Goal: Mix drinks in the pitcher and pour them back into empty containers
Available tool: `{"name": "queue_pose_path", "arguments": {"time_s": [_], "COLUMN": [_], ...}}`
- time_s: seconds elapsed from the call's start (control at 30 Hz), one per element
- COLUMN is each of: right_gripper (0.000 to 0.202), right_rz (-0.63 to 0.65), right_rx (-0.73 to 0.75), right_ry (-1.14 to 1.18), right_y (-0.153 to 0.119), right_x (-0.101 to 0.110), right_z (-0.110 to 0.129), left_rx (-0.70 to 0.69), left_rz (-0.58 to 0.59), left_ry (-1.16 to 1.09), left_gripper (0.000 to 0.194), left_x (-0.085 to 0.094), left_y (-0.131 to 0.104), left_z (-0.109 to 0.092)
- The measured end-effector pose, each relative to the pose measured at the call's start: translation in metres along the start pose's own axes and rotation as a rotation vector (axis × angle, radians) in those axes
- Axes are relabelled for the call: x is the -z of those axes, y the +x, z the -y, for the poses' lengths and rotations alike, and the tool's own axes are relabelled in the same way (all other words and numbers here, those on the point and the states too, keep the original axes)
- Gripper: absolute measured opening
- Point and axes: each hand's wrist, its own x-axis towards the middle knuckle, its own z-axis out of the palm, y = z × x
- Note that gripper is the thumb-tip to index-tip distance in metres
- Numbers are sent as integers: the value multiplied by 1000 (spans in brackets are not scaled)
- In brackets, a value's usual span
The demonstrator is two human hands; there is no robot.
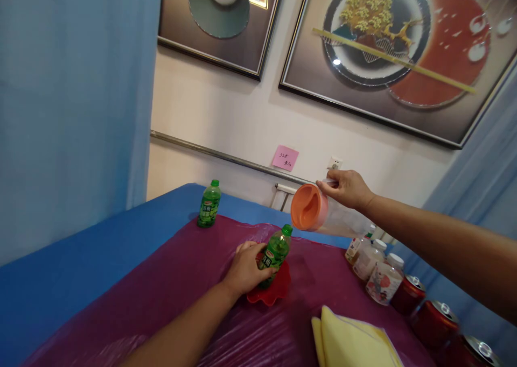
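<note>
My left hand is wrapped around a green drink bottle, which leans a little to the right over a red scalloped dish. Whether the bottle's base touches the dish is hidden by my fingers. In my right hand is the handle of a clear pitcher with an orange lid. The pitcher is tipped on its side, its lid facing left and toward me, just above and right of the bottle's green cap. No liquid stream can be made out.
Another green bottle stands at the far left of the purple sheet. Several bottles and red cans line the right side. A folded yellow cloth lies near the front. Behind are a metal rail and the wall.
</note>
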Motion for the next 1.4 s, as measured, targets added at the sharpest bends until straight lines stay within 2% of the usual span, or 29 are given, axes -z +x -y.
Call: {"name": "queue_pose_path", "arguments": {"time_s": [0.83, 1.4], "right_gripper": [46, 46], "right_rz": [8, 37], "right_rx": [11, 11], "right_ry": [-14, -28], "right_y": [2, 1], "right_x": [-4, -5], "right_z": [0, 1], "left_rx": [16, 3], "left_rz": [35, 7], "left_ry": [-8, -18], "left_gripper": [60, 58], "left_x": [4, 1], "left_y": [0, -1], "left_z": [-4, -1]}}
